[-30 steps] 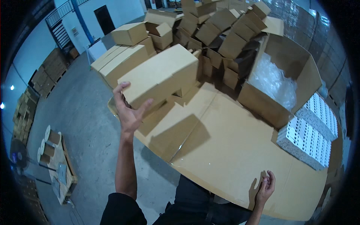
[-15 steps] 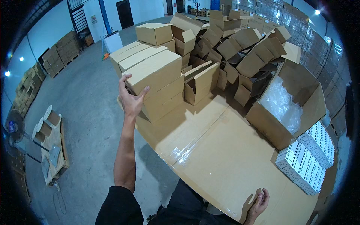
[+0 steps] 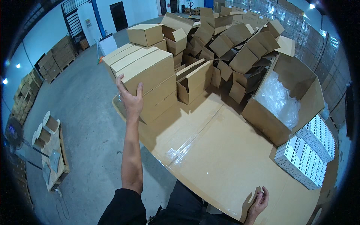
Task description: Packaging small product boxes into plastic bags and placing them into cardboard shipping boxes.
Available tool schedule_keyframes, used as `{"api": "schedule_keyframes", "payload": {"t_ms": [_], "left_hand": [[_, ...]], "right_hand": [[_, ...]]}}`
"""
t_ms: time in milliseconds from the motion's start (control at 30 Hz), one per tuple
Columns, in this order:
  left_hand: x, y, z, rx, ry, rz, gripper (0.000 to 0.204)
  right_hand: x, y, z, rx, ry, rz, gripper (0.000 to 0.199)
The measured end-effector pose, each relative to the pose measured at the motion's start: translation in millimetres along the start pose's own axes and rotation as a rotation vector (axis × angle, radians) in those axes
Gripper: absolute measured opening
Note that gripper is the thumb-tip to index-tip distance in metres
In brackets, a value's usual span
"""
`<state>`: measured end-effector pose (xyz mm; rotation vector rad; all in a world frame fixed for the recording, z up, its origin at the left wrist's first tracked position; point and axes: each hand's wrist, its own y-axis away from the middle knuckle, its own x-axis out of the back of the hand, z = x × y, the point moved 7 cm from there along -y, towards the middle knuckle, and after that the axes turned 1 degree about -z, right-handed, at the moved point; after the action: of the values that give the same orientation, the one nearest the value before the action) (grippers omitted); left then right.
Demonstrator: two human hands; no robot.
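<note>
My left hand point(image 3: 131, 102) is at the near left end of a closed brown carton point(image 3: 152, 73) on top of a stack. Its fingers and thumb are spread against the carton's end, with the thumb upright near the corner. More closed cartons point(image 3: 162, 100) lie beneath and behind that one. Low over the cardboard-covered table point(image 3: 210, 150), at its near edge, is my right hand point(image 3: 258, 202). Its fingers are loosely curled and apart, and nothing shows in them. Between the stack and the heap stands a narrow open carton point(image 3: 195, 82).
Open empty cartons point(image 3: 240, 45) are heaped at the table's back. On the right stand a large carton point(image 3: 303, 90) holding clear plastic point(image 3: 279, 99) and white blocks with dark holes point(image 3: 302, 163). A fan point(image 3: 15, 131) and a pallet with spools point(image 3: 56, 161) are on the left floor.
The view has shifted slightly, so the cartons appear a little further left. My left wrist and forearm have swung right relative to the stack; the fingers remain at the carton's end.
</note>
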<state>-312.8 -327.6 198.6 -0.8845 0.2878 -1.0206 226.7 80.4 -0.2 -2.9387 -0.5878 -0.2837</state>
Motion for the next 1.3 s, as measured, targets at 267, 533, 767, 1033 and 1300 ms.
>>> {"api": "schedule_keyframes", "payload": {"t_ms": [267,533,767,1033,1300], "left_hand": [[-5.4,0.9,0.9,-0.024,0.063,0.032,0.077],[-53.3,54.7,122.7,-0.533,-0.197,-0.004,0.072],[-218.3,67.0,106.3,-0.547,-0.269,-0.526,0.066],[-311.9,44.5,68.6,-0.361,-0.631,-0.706,0.069],[-309.1,38.3,68.8,-0.444,-0.593,-0.611,0.038]], "right_hand": [[-2.4,2.3,-10.1,0.083,0.053,0.010,0.031],[1.9,-0.2,-4.7,0.009,0.033,0.006,0.033],[5.0,4.7,-8.5,0.012,0.047,0.036,0.034],[7.9,8.4,-10.7,0.046,0.059,0.086,0.033],[10.8,8.3,-5.7,0.023,0.068,0.077,0.034]]}}
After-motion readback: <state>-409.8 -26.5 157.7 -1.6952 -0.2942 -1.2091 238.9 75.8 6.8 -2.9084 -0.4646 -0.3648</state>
